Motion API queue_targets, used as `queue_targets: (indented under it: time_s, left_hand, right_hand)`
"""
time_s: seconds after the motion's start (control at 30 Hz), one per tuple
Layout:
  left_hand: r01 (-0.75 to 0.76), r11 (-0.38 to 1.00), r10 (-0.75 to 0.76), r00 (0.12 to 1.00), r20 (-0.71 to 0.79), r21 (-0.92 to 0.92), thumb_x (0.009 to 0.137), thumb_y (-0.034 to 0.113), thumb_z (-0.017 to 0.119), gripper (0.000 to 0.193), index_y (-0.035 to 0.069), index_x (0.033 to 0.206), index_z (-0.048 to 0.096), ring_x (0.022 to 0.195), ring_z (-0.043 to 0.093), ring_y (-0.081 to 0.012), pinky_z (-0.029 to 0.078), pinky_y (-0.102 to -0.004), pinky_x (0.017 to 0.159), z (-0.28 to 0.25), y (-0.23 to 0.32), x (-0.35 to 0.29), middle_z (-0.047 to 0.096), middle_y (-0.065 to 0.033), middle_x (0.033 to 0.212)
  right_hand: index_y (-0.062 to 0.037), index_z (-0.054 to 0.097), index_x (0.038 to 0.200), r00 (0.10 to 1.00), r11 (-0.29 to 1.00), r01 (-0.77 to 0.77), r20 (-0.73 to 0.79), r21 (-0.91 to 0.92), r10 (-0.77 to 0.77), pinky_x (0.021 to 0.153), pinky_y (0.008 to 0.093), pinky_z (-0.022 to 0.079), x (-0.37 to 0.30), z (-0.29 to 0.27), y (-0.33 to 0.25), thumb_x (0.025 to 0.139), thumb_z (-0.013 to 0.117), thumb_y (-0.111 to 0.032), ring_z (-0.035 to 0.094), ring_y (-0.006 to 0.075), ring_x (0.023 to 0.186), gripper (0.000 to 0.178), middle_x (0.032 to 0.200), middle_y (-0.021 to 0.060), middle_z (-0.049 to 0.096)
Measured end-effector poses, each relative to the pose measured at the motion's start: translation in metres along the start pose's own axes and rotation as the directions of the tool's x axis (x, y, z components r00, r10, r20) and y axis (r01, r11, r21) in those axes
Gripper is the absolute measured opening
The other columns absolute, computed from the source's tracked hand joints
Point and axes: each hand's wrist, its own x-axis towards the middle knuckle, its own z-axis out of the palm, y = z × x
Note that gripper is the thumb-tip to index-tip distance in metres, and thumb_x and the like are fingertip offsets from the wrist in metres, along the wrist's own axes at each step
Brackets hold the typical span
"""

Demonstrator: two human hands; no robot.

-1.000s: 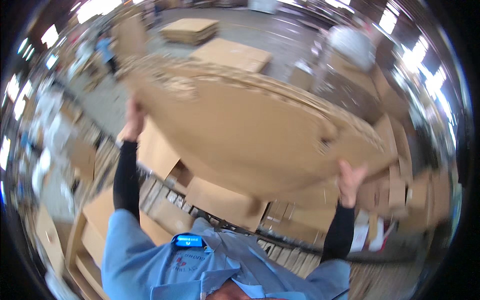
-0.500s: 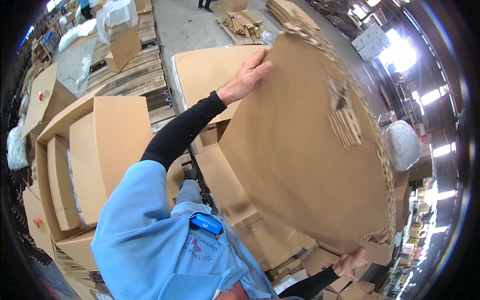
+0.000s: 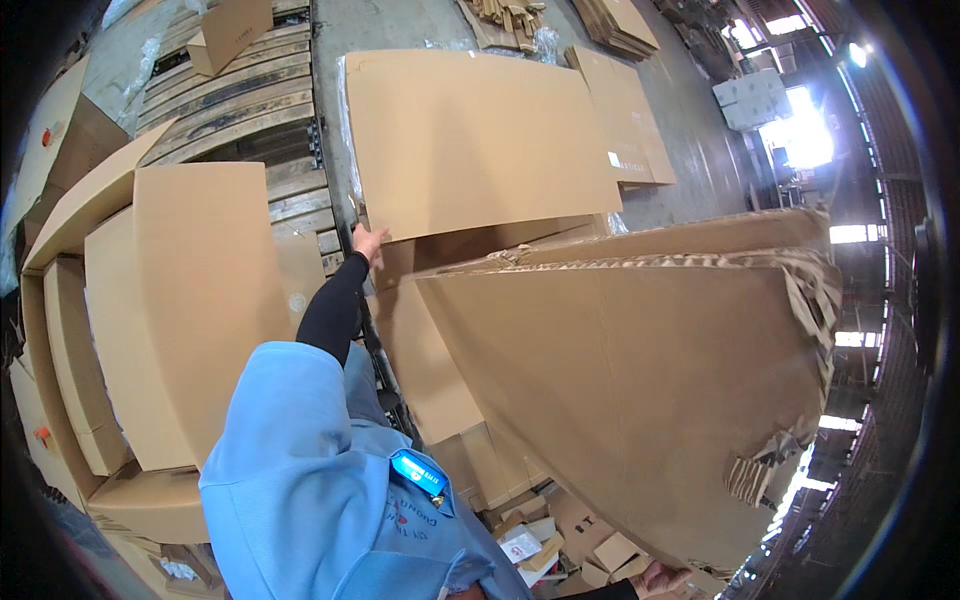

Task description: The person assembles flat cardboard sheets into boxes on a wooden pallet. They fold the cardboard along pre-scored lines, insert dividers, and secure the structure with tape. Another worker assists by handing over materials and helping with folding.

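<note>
A large brown cardboard sheet [image 3: 620,370] with torn, frayed edges stands tilted to my right, and a second layer shows behind its top edge. My right hand [image 3: 658,578] is at the sheet's lower edge, palm up, fingers curled against it. Ahead of me is a big open carton with a wide flap [image 3: 480,140] spread outward. At the flap's near left corner my left hand [image 3: 369,243] has its fingers closed around the edge. Part of the carton's inside [image 3: 425,350] shows below the flap; the sheet hides the rest.
On my left stands another open carton [image 3: 215,270] with cardboard pieces inside. Wooden pallets [image 3: 235,95] lie beyond it. Flat cardboard [image 3: 625,120] rests on the floor ahead, and scrap boxes and paper [image 3: 540,545] are heaped at the lower right.
My left hand has let go of the sheet's upper edge and moved left and down to the flap corner. The sheet has swung lower to the right, uncovering the flap.
</note>
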Motion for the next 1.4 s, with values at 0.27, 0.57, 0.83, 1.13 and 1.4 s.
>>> queue_targets:
  time_s: [0.27,0.57,0.83,1.13,1.4]
  left_hand:
    - [-0.547,0.835,0.519,0.816,0.253,0.053,0.075,0.018,0.072,0.049,-0.003,0.115,0.052,0.108,0.062,-0.0313,0.049,-0.0398,0.092,-0.013,0.06,-0.051,0.062,-0.0225,0.119]
    - [-0.813,0.174,0.726,0.487,0.485,0.556,0.074,0.007,0.06,0.032,0.004,0.106,0.056,0.096,0.053,-0.0423,0.042,-0.0527,0.08,-0.011,0.153,-0.042,0.054,-0.0256,0.093]
    - [-0.727,-0.488,0.834,-0.225,0.504,0.483,0.081,0.01,0.06,0.023,0.013,0.103,0.066,0.112,0.057,-0.0255,0.026,-0.0553,0.108,-0.017,0.341,-0.095,0.064,-0.0078,0.115]
    - [-0.764,-0.598,0.702,-0.645,0.303,-0.241,0.081,0.019,0.065,0.019,0.002,0.089,0.064,0.073,0.063,-0.0359,0.047,-0.044,0.064,0.043,0.601,-0.451,0.061,-0.0212,0.077]
    - [-0.422,-0.578,0.158,-0.898,0.412,-0.699,0.08,0.021,0.068,0.034,0.006,0.11,0.066,0.099,0.065,-0.0311,0.049,-0.0394,0.086,0.08,0.513,-0.69,0.068,-0.0167,0.104]
  right_hand:
    - [-0.0048,0.054,0.129,0.999,0.996,0.052,-0.006,-0.073,-0.052,0.103,0.0434,0.041,-0.027,0.03,-0.015,0.079,0.074,-0.033,0.053,0.025,0.118,0.061,0.129,0.0081,0.056]
    - [-0.0053,0.056,0.126,0.999,0.993,0.033,0.023,-0.113,-0.03,0.1,0.042,0.043,-0.037,0.04,-0.021,0.079,0.073,-0.029,0.055,0.0226,0.113,0.056,0.121,0.0067,0.059]
    - [-0.0057,0.058,0.123,0.992,0.998,0.064,0.113,-0.013,-0.062,0.098,0.0407,0.045,-0.037,0.059,-0.007,0.079,0.072,-0.026,0.057,0.0204,0.108,0.05,0.115,0.0054,0.062]
    - [-0.0072,0.061,0.119,0.954,0.975,0.166,0.227,0.145,-0.196,0.095,0.0384,0.048,-0.067,0.06,0.008,0.079,0.07,-0.019,0.059,0.0176,0.102,0.043,0.107,0.0033,0.066]
    - [-0.0048,0.044,0.13,0.97,0.959,0.21,0.086,0.188,-0.229,0.09,0.0355,0.05,-0.068,0.124,0.034,0.073,0.069,-0.007,0.058,0.0177,0.098,0.062,0.112,0.0047,0.057]
